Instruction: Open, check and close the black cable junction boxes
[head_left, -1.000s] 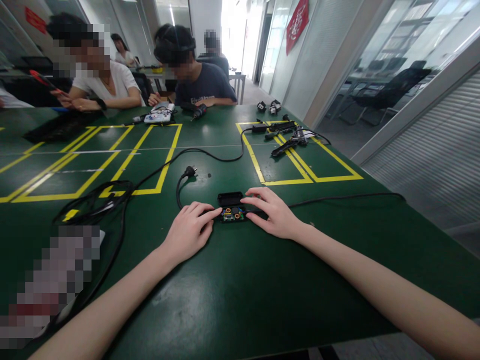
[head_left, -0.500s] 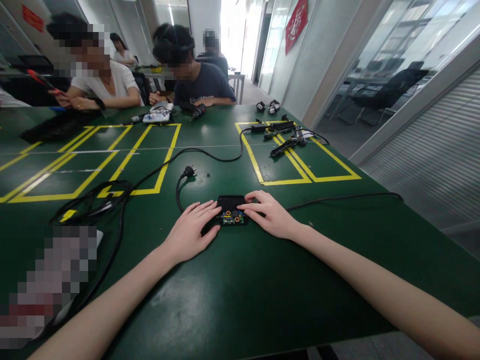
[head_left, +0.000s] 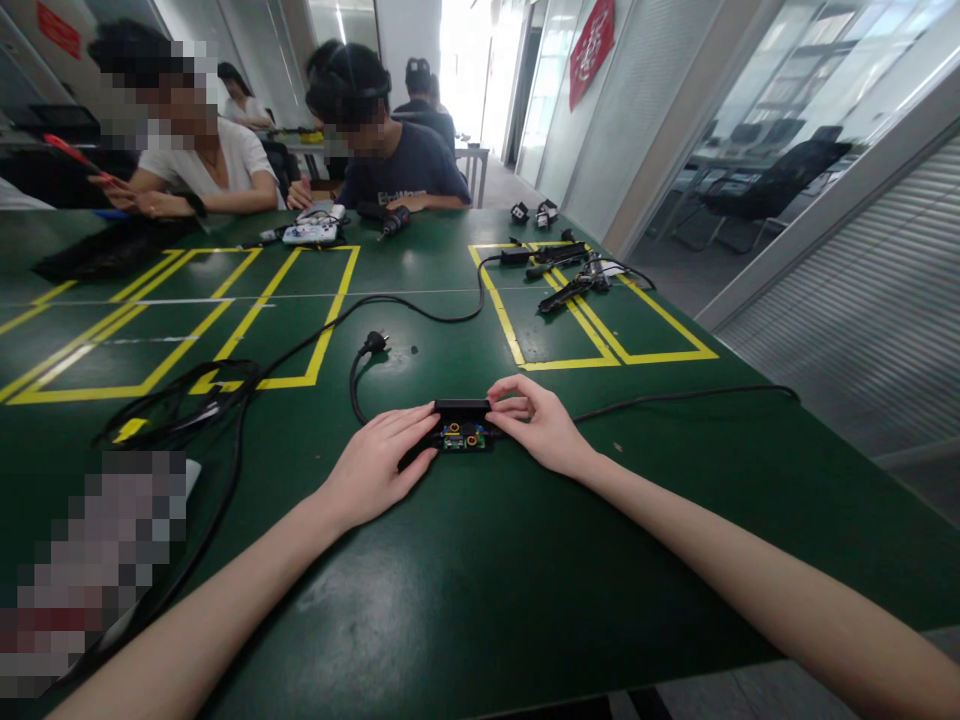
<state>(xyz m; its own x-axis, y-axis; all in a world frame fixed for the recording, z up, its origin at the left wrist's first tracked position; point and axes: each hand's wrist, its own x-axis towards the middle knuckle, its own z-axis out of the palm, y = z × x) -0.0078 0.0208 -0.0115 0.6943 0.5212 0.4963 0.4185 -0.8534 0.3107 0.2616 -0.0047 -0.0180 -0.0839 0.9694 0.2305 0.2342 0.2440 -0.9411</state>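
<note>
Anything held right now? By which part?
Black case lid, tilted up behind the circuit board: the right hand holds it by its right end; the left hand touches its left end, but whether it grips can't be told.

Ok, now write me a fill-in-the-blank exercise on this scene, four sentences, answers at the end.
1. The left hand and the right hand are at opposite ends of an open plastic case coloured ____.
2. The exposed circuit board shows ____ ring-shaped, copper-coloured coils.
3. Of the two hands in front, the power plug lies nearer the ____ one.
4. The tape marking rectangles on the green tabletop is ____.

Missing words: black; two; left; yellow.
</note>
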